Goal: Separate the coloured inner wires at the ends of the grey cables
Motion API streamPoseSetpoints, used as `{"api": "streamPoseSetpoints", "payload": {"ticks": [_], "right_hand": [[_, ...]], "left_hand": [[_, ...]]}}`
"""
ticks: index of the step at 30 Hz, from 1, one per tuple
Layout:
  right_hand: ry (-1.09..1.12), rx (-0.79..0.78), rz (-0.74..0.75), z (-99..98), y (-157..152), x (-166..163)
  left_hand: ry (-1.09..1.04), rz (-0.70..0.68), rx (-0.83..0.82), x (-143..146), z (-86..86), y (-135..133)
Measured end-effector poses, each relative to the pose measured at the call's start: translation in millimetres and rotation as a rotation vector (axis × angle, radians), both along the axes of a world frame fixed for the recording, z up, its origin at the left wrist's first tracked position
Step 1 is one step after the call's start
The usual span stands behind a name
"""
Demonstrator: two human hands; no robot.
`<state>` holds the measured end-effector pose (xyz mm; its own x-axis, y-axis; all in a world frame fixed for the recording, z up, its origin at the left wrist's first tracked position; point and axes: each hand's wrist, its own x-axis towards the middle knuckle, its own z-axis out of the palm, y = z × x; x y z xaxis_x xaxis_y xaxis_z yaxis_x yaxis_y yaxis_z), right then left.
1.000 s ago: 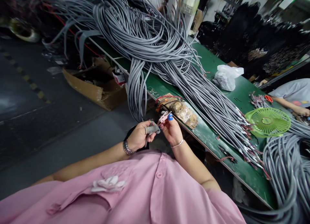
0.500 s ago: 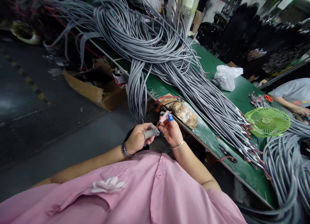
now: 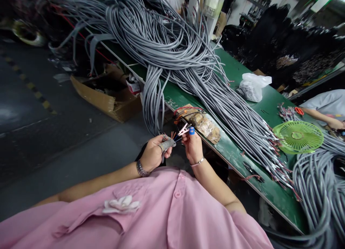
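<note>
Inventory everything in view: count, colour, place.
Held cable: one, grey, left hand
Clip: one, pale pink, right hand
Workbench: one, green, centre-right
Cables: many, grey, across workbench
Taped block: one, brown, workbench edge
Plastic bag: one, white, workbench
Fan: one, green, workbench
Scissors: one, orange-handled, beyond fan
Hand tool: one, black, workbench edge
Cardboard box: one, brown, beside workbench
Bundles: many, black, background
Co-workers: two, grey and white clothing, background
Shirt: one, pink, foreground
Wristwatch: one, metallic, left wrist
Bracelet: one, silver, right wrist
Finger cap: one, blue, right hand
Hands: two, ungloved, centre
</note>
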<state>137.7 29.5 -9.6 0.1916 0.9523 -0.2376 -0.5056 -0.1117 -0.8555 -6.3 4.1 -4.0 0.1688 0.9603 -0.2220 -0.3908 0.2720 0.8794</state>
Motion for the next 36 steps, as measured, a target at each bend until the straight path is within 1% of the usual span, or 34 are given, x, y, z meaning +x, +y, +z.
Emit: {"api": "streamPoseSetpoints", "payload": {"ticks": [2, 3, 6, 8, 11, 14, 16, 19, 23, 26, 28, 31, 34, 36], "right_hand": [[-0.036, 0.023, -0.011, -3.0, 1.4, -0.5], [-0.005, 0.023, 0.025, -3.5, 2.4, -0.4], [0.197, -0.037, 0.203, -1.4, 6.4, 1.2], [0.295, -0.086, 0.264, 1.2, 9.4, 2.1], [0.327, -0.112, 0.222, 3.4, 12.7, 1.5], [0.316, -0.085, 0.188, 2.7, 13.2, -0.5], [0.313, -0.065, 0.207, 1.5, 12.0, -0.6], [0.320, -0.074, 0.291, 0.1, 8.3, 4.9], [0.225, -0.151, 0.521, -0.3, 1.3, 23.0], [0.089, -0.141, 0.688, 2.5, -2.8, 36.1], [0.004, -0.126, 0.763, 6.4, -4.2, 40.5], [-0.090, -0.104, 0.806, 13.4, -4.5, 40.5], [-0.168, -0.025, 0.782, 18.3, -4.8, 36.4], [-0.234, 0.028, 0.768, 19.3, -5.8, 33.2]], "left_hand": [[0.011, 0.003, 0.005, -0.2, 0.2, 0.0], [0.015, 0.002, 0.006, -0.3, 0.5, 0.2], [0.027, -0.003, 0.007, -0.1, 0.8, 1.3], [0.031, -0.002, 0.006, 0.6, -0.1, 2.5], [0.041, -0.010, 0.005, 1.7, -2.9, 4.2], [0.068, -0.022, 0.009, 2.3, -5.5, 5.1], [0.080, -0.021, 0.022, 1.9, -6.3, 4.9], [0.090, -0.020, 0.046, -0.8, -6.2, 3.1], [0.141, -0.073, 0.057, -7.8, -5.4, -2.6], [0.209, -0.144, 0.092, -12.4, -3.8, -7.5], [0.249, -0.194, 0.126, -13.8, -1.8, -9.8], [0.284, -0.240, 0.161, -13.3, 1.7, -11.4], [0.302, -0.274, 0.166, -11.5, 3.6, -11.1], [0.316, -0.345, 0.154, -10.8, 2.8, -10.0]]}}
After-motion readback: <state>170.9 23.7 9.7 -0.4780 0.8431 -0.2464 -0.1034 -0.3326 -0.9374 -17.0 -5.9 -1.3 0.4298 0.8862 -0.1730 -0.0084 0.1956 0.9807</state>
